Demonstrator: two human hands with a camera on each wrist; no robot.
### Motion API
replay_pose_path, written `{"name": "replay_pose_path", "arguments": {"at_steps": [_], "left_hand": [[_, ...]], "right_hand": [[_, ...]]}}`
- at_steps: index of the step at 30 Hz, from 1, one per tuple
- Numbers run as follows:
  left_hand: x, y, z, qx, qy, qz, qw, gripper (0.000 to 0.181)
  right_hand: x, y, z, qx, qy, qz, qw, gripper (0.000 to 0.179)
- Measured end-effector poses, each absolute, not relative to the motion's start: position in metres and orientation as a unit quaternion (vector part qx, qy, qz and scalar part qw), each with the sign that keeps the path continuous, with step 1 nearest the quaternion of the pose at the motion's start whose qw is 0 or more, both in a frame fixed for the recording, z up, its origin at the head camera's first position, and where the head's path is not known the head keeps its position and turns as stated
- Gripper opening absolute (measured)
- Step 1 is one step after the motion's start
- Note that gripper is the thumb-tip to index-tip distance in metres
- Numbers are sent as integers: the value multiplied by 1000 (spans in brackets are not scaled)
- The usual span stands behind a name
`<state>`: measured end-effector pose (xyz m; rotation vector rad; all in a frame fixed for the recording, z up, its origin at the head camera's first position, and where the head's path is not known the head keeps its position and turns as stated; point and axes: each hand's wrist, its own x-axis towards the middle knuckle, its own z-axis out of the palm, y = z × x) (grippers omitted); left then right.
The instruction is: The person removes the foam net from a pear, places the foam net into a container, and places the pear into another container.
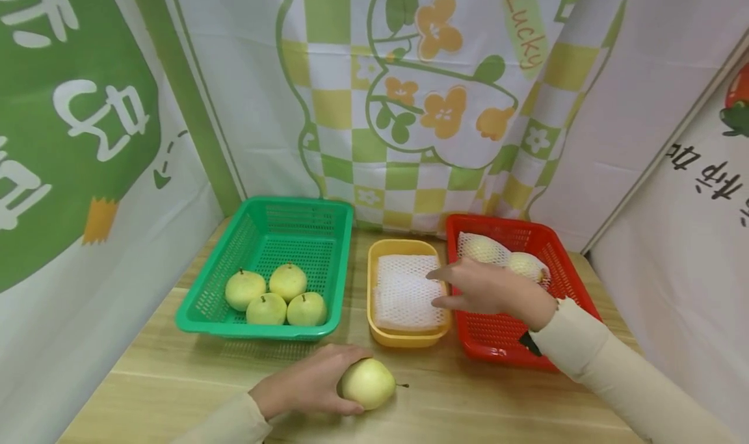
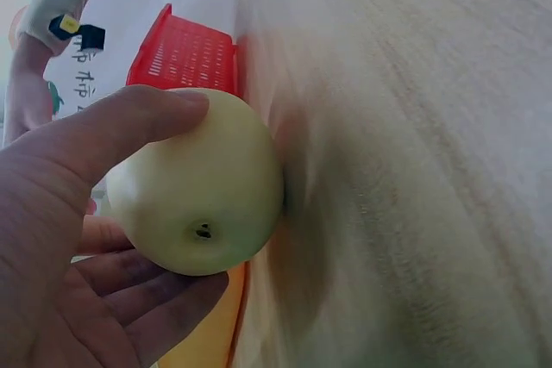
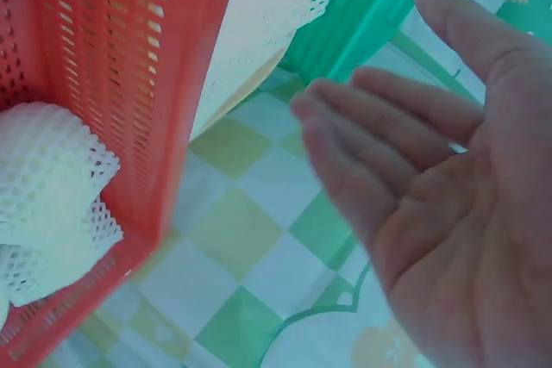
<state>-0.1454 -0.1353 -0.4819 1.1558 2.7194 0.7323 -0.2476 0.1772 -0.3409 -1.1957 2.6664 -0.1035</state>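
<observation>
My left hand (image 1: pixel 318 380) grips a yellow-green pear (image 1: pixel 370 384) low over the wooden table in front of the baskets. In the left wrist view, thumb and fingers curl around that pear (image 2: pixel 203 183), its blossom end toward the camera. My right hand (image 1: pixel 488 290) hovers over the right edge of a yellow container (image 1: pixel 409 340), which holds stacked white foam net sleeves (image 1: pixel 407 291). Its fingers are extended and hold nothing; the right wrist view shows the same open palm (image 3: pixel 448 178) beside the red basket (image 3: pixel 185 127).
On the left, a green basket (image 1: pixel 345 249) contains several bare pears (image 1: pixel 267 309). To the right stands the red basket (image 1: pixel 486 353) with two pears in foam nets (image 1: pixel 525 265). Behind them hangs a checkered curtain (image 1: pixel 404 190). Printed cloth walls flank both sides.
</observation>
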Motion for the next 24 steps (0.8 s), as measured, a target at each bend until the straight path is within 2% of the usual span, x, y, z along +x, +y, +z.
{"name": "replay_pose_path", "arguments": {"at_steps": [4,7,12,17,24], "left_hand": [[-145,-133,-478,377,896,224,62,75],[-145,-131,-474,373,902,207,75,79],[-144,-126,-468,374,903,192,91,87],[-142,-123,-464,378,899,198,97,82],[-139,-124,-461,392,899,185,63,77]], "right_hand": [[-227,189,-347,-352,924,-30,146,74],[-212,198,-360,-341,929,-38,142,85],[-196,209,-391,-342,935,-63,76,93],[-188,213,-423,-346,936,-61,7,94],[-181,213,-450,-356,929,-42,-91,93]]}}
